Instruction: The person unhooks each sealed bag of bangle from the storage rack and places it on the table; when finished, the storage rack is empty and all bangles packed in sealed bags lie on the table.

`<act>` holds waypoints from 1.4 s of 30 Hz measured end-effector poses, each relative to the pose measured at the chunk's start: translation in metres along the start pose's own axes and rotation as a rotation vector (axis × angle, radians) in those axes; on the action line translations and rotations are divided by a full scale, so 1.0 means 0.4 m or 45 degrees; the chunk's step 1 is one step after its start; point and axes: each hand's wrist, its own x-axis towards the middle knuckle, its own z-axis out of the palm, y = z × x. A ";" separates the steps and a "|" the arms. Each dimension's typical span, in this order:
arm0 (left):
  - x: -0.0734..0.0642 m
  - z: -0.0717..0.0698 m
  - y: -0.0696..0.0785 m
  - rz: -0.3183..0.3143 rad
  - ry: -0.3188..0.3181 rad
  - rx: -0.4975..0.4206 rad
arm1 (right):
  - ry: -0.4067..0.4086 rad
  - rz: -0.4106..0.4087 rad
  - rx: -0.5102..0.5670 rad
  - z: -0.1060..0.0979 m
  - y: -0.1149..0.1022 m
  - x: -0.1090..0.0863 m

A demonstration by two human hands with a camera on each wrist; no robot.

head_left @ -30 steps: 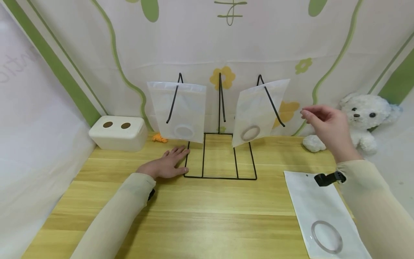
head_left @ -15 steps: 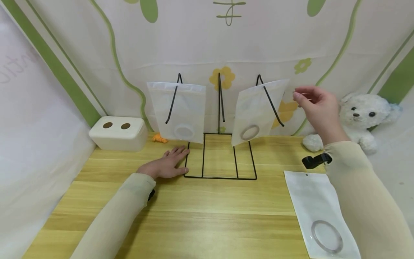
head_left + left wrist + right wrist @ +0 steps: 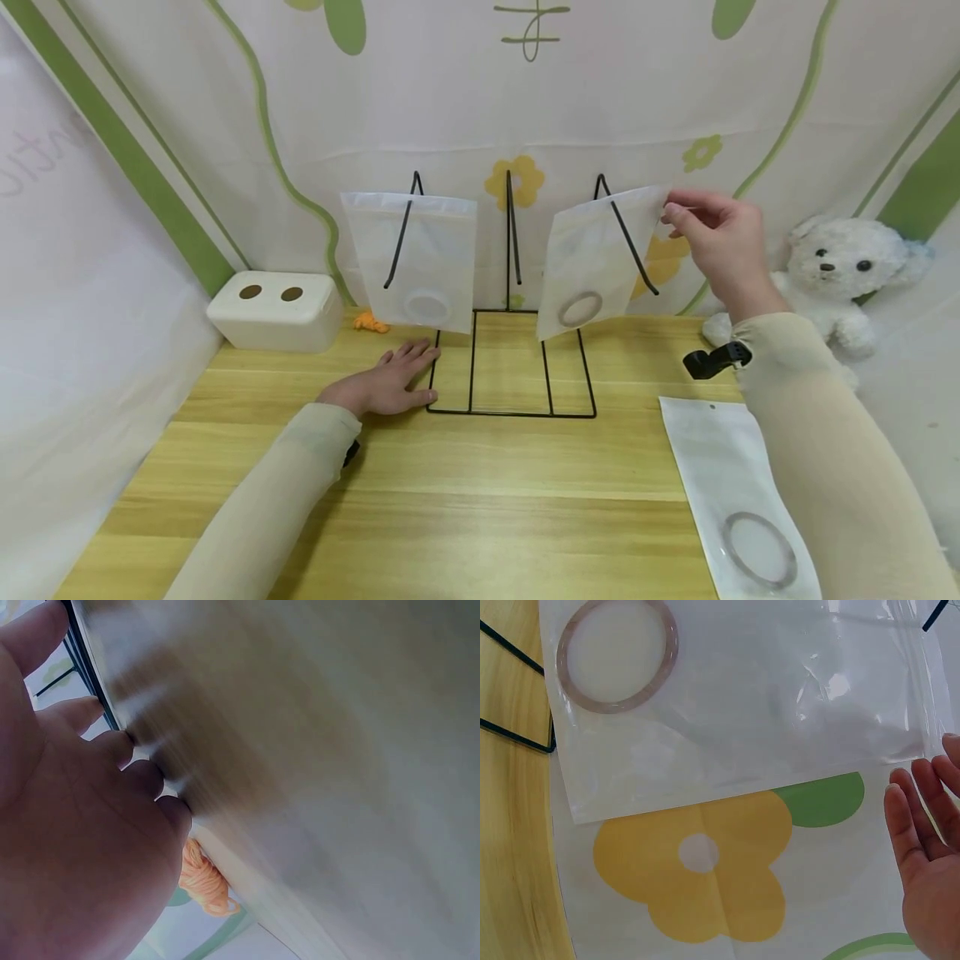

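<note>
My left hand lies flat on the table with fingers spread, its fingertips over the left side of a black wire display rack. Two white zip bags hang on the rack's outer hooks. Inside each, a ring-shaped bangle shows near the bottom: the left bag and the right bag. My right hand is raised at the right bag's upper outer corner. In the right wrist view its thumb and fingers look slightly apart there, around the corner. The bangle in that bag is pinkish.
Another white bag with a bangle lies on the table at right, partly under my right forearm. A white plush toy sits behind. At left stand a white box with two holes and an orange yarn bundle.
My right hand has moved left and up from beside the plush toy to the right bag's corner. My left hand has stayed on the table, and the bags hang as before.
</note>
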 end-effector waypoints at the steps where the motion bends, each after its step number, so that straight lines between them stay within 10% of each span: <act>1: 0.000 0.000 0.000 0.000 0.000 -0.001 | 0.005 0.003 0.016 0.001 0.000 -0.001; 11: 0.000 0.001 0.001 0.007 -0.001 -0.005 | 0.036 0.074 0.193 0.000 -0.003 -0.001; 22: -0.004 0.002 -0.001 0.002 0.005 -0.011 | -0.070 0.084 0.012 -0.029 -0.007 0.002; 42: -0.001 0.001 -0.001 0.021 0.016 -0.011 | 0.003 -0.123 -0.037 -0.051 -0.001 -0.027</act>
